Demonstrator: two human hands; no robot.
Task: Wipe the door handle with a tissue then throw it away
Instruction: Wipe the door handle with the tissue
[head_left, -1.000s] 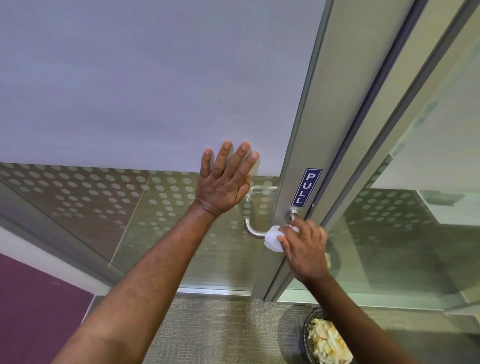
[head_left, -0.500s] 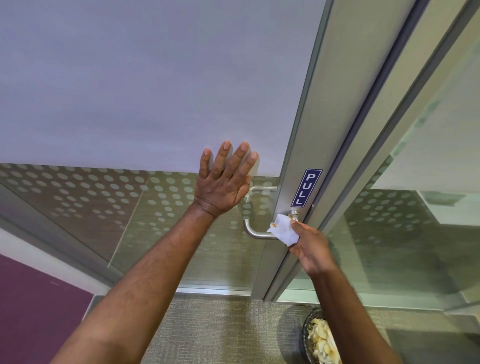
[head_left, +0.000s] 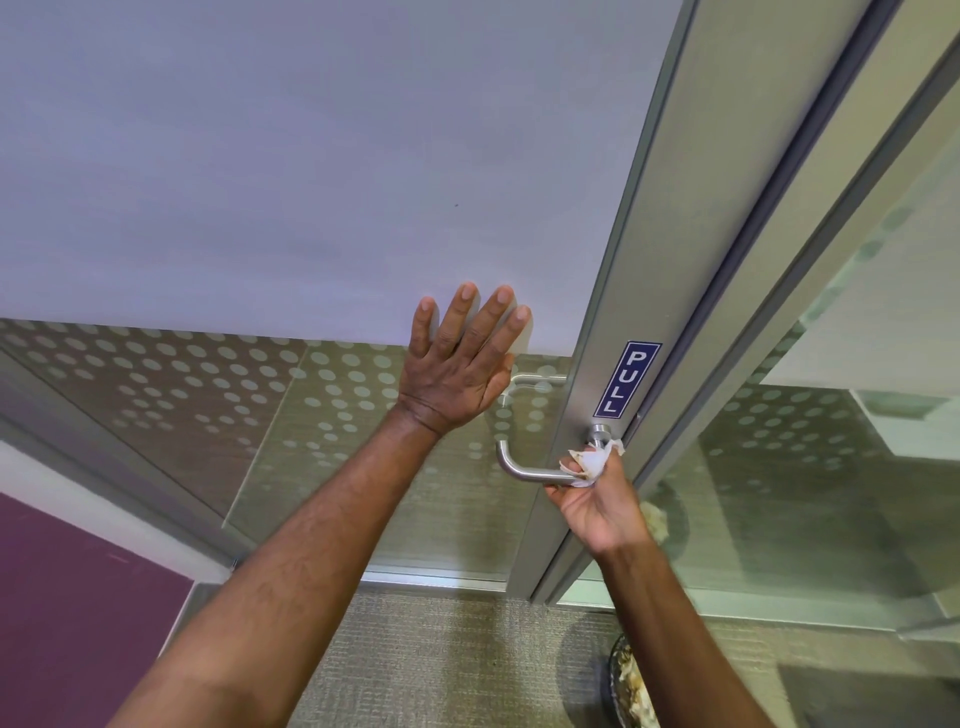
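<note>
Wiping step: my right hand (head_left: 592, 501) is clamped on the tissue (head_left: 589, 462), cupping the handle (head_left: 524, 470) from below, lower right of centre. Left hand (head_left: 457, 364) lies flat, fingers spread, on the door (head_left: 311, 182). Next I'd say: tissue into the bin (head_left: 626, 686), bottom edge.

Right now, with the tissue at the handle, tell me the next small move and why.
Probably slide the right hand leftward along the lever door handle, tissue pressed on. It grips only the end near the door frame; the bend and return are bare. The left hand lies flat on the glass door.
</note>
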